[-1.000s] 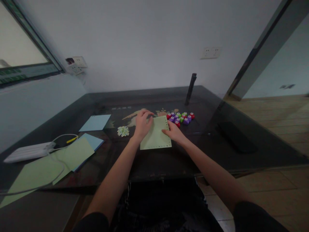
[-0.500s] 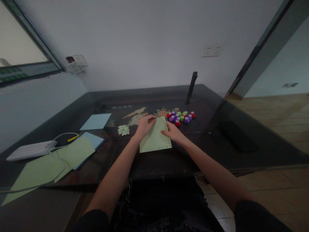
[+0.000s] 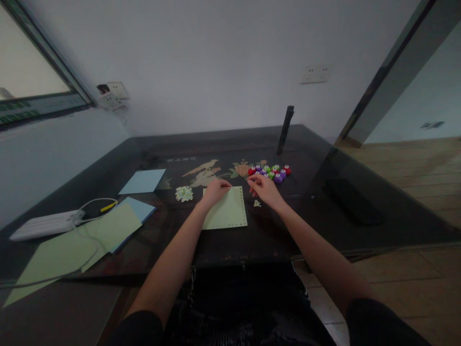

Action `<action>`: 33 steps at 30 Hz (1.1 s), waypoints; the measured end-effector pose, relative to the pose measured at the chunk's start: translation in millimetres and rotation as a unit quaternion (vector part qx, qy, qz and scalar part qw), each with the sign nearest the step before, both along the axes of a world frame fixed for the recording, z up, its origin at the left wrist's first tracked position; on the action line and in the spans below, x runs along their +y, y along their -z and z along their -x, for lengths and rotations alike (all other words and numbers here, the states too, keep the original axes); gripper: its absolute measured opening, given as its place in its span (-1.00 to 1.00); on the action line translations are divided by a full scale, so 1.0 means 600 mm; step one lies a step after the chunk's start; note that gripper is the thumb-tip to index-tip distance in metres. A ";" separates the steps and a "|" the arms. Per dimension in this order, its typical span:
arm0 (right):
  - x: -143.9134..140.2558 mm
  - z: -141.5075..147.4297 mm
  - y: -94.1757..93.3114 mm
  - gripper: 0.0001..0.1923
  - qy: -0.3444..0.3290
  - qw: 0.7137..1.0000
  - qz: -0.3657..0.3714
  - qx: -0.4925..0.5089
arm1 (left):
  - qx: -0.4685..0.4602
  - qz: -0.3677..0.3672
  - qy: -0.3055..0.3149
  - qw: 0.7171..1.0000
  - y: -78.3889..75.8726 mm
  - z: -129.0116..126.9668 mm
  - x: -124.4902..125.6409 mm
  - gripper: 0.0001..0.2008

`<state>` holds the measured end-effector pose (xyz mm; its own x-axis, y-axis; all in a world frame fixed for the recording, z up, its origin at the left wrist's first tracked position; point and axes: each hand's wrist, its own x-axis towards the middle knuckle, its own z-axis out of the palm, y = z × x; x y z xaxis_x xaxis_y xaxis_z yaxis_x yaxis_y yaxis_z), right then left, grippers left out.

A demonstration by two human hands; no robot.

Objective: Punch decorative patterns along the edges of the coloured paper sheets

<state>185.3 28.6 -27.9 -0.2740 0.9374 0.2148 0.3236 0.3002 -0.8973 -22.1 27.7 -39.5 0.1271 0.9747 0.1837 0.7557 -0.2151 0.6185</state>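
Note:
A light-green sheet of paper (image 3: 225, 211) lies on the dark table before me, with small dark holes along its right and bottom edges. My left hand (image 3: 216, 191) rests at its top edge, fingers closed on the paper. Right of the sheet, my right hand (image 3: 265, 188) hovers with its fingers curled together; whatever they may hold is hidden. Just below that hand sits a little heap of pale bits (image 3: 257, 203). Behind it stands a cluster of small red, purple and green objects (image 3: 277, 178) with white, dark-dotted tops, partly covered by the hand.
A larger pile of pale bits (image 3: 184, 193) lies left of my left hand. Further left are a blue sheet (image 3: 143, 181), more green sheets (image 3: 54, 254) and a white power strip (image 3: 46, 225) with its cable. A black upright post (image 3: 285, 129) stands at the back; a dark flat object (image 3: 355, 202) lies right.
My right hand has let go of the paper and moved slightly right and up. The sheet has shifted left and nearer me, uncovering the little heap of bits.

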 end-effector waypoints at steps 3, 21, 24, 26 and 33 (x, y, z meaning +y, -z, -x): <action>0.000 0.000 -0.002 -0.84 0.003 1.000 -0.005 -0.004 | 0.023 0.004 0.005 1.000 0.004 -0.003 -0.003 -0.80; -0.029 0.010 -0.017 -0.85 -0.042 0.998 -0.026 -0.026 | 0.111 0.010 -0.036 0.993 -0.006 -0.004 -0.017 -0.83; -0.042 0.000 -0.028 -0.84 -0.079 0.996 -0.050 -0.013 | 0.139 -0.011 -0.042 0.989 -0.008 -0.005 -0.020 -0.79; -0.037 -0.020 -0.032 -0.84 -0.084 0.992 -0.090 -0.029 | 0.135 -0.052 -0.041 0.989 -0.010 -0.009 -0.021 -0.76; 0.080 -0.162 -0.006 -0.75 0.063 0.938 -0.271 -0.209 | 0.037 -0.106 0.117 0.987 -0.036 -0.090 -0.022 -0.80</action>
<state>282.6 76.9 -24.2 -0.3352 0.7524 0.5670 0.6766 0.6111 -0.4109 32.0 14.4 -18.1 0.3654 0.8578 0.3615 0.7111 -0.5078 0.4863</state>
